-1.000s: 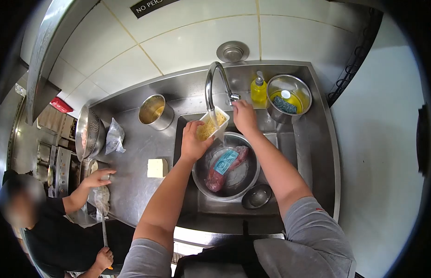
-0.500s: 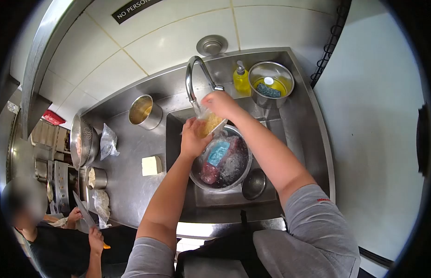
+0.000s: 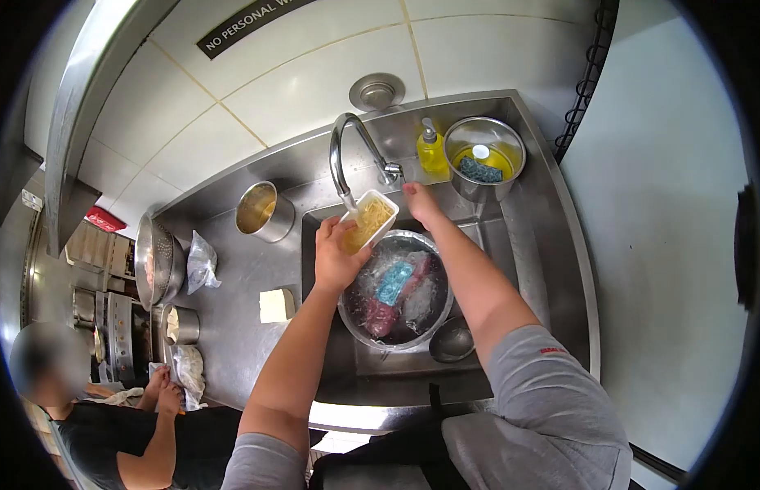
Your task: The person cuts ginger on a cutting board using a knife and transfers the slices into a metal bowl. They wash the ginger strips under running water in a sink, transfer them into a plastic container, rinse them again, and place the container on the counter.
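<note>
My left hand (image 3: 340,253) holds a small white tub (image 3: 383,214) of pale yellow shreds (image 3: 370,222), tilted beneath the spout of the curved faucet (image 3: 339,163). To its right, my right hand (image 3: 420,202) is just below the faucet's lever, fingers bent together; whether it touches the lever or holds anything is too small to tell. Under the tub, a round metal bowl (image 3: 445,314) sits in the sink (image 3: 380,384). It contains water and a reddish wrapped package (image 3: 381,318) with a blue label (image 3: 394,283).
Left of the sink are a pale block (image 3: 276,305), a metal pot (image 3: 265,211), a plastic bag (image 3: 202,261) and a colander (image 3: 155,261). A soap bottle (image 3: 431,150), another pot (image 3: 485,159) and a small bowl (image 3: 453,340) are nearby. A co-worker (image 3: 143,433) stands at left.
My right hand went to the tub under the faucet, then moved back right toward the lever. Water has risen in the bowl around the package. The co-worker's hands have come together.
</note>
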Tool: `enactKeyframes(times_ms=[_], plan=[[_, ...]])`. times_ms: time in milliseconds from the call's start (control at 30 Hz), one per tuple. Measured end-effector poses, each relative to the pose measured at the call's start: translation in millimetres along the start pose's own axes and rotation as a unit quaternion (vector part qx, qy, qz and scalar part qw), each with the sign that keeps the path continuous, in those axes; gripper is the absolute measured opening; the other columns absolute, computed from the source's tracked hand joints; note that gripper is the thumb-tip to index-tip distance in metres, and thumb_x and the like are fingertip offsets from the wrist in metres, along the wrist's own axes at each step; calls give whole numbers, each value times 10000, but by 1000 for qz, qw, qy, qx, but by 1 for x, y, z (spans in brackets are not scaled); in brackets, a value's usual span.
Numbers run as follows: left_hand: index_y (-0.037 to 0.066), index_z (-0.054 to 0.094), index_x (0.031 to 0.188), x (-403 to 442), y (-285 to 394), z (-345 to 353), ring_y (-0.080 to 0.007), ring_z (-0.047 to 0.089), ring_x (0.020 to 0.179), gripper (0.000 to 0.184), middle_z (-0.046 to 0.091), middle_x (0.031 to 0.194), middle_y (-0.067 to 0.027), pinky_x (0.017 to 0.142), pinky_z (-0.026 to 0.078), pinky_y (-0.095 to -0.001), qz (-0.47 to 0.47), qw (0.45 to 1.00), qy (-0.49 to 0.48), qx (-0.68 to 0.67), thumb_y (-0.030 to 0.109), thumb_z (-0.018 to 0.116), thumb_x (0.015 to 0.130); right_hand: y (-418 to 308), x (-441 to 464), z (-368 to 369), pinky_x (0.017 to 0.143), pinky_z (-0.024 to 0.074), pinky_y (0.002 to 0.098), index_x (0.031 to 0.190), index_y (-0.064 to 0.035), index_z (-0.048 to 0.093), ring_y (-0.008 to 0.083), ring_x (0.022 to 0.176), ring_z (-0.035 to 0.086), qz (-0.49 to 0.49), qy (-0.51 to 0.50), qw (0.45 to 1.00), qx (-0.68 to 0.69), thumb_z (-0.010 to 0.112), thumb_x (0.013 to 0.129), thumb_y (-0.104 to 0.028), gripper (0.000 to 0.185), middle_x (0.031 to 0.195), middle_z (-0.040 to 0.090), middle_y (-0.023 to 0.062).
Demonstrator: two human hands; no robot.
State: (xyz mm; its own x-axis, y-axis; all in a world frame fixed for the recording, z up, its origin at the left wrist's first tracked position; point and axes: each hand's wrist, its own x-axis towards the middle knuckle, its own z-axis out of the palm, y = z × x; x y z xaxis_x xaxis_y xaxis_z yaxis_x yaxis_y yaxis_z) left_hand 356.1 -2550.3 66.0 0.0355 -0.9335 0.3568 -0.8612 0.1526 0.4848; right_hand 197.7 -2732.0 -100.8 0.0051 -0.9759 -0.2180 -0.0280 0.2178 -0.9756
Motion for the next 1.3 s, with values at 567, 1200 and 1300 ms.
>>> enactKeyframes(times_ms=[567, 1200, 1300], plan=[[35, 698, 1082, -5, 19, -15, -323, 552, 1100, 444, 534, 1173, -164, 959, 467, -391, -21, 999, 41, -22, 171, 832, 681, -42, -20, 28, 701, 513, 392, 860, -10, 671, 308, 769, 680, -135, 68, 987, -56, 637, 837, -234, 228, 806, 692, 163], [62, 696, 1094, -113, -6, -74, -353, 533, 1136, 511, 530, 1209, -188, 976, 454, -417, 41, 995, -7, -94, 176, 841, 618, -112, -128, 28, 796, 515, 379, 1331, -113, 543, 226, 1077, 598, -98, -139, 984, -52, 558, 886, -126, 445, 1295, 602, 105], [71, 705, 1094, -143, -13, -86, -361, 533, 1138, 522, 542, 1219, -191, 991, 449, -423, 75, 991, -37, -106, 182, 827, 599, -146, -163, 44, 780, 522, 344, 1167, -63, 648, 229, 909, 658, -203, -74, 967, -137, 596, 911, -156, 277, 1105, 693, 111]])
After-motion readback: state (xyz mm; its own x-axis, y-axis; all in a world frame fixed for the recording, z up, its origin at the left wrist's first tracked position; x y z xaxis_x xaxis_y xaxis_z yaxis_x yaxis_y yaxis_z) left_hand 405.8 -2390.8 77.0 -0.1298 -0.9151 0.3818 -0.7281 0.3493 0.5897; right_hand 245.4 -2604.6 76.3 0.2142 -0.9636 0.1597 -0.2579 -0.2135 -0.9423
